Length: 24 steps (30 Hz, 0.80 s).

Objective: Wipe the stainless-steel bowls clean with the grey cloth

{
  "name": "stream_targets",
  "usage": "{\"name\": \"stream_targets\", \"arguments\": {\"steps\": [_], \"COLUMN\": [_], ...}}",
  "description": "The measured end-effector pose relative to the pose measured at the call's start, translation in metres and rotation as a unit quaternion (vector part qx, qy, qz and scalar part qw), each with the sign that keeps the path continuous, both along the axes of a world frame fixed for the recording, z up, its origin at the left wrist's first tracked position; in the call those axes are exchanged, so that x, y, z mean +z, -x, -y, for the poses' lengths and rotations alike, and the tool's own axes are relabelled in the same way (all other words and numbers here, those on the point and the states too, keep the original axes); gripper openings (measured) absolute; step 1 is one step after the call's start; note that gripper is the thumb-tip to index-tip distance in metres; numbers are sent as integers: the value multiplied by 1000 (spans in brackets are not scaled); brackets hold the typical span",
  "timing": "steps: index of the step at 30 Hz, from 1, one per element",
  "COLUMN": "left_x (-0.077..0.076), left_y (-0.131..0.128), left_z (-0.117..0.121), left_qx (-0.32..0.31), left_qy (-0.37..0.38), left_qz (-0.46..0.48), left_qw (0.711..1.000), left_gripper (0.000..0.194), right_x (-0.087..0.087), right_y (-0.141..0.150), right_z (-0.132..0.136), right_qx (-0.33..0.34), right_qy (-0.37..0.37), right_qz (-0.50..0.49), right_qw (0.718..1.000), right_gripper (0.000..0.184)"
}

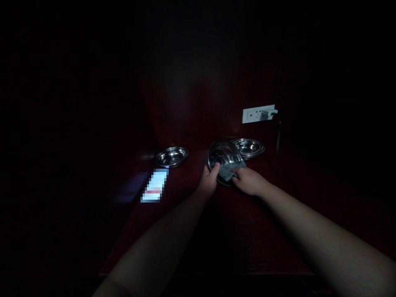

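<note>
A shiny metal bowl [225, 152] is tilted toward me above the dark red table. My left hand [209, 180] grips its left rim, the thumb lying over the edge and the other fingers hidden behind. In my right hand [250, 180] is a grey-green cloth [230, 170], pressed against the lower inside of the bowl. Behind the tilted bowl to the right stand stacked metal bowls [249, 147], partly covered by it. Another metal bowl [172, 156] rests on the table to the left, apart from both hands.
A lit, pixelated phone-like screen [154, 185] lies at the table's left side. On the back wall is a white socket panel [253, 115] with a plug in it, and a dark cable [279, 136] hangs beside it. The table's [247, 247] front edge shows faintly; the surroundings are very dark.
</note>
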State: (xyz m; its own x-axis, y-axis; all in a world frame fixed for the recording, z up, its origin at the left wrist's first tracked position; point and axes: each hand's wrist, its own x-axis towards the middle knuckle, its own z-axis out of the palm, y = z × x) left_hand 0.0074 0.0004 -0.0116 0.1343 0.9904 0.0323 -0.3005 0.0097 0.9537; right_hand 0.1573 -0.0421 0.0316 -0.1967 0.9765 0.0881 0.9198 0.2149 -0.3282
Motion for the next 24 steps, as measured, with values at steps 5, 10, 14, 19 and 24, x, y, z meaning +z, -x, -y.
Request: {"name": "stream_targets", "arguments": {"steps": [5,10,14,19,24], "left_x": [3,-2,-4,5,17], "left_y": [1,0,0,0,-1], "left_z": [5,0,-4,2,9], "left_qx": [-8,20,42,55,16], "left_qy": [-20,-30,1,34,108], "left_qz": [-18,-5,-6,16,84], "left_qw": [1000,999,999,998,990], "left_gripper": [57,58,52,49,55], "right_x": [-4,-8,-8,-4,-1], "right_y": [-2,-2,-1,2,0], "right_z": [-2,-4,-3,2,3], "right_qx": [35,98,110,104,17], "right_qy": [12,16,11,-19,-70], "right_qz": [-89,-169,-184,-130,-27], "right_qw": [995,981,977,986,997], "right_gripper": [26,25,25,27,40]}}
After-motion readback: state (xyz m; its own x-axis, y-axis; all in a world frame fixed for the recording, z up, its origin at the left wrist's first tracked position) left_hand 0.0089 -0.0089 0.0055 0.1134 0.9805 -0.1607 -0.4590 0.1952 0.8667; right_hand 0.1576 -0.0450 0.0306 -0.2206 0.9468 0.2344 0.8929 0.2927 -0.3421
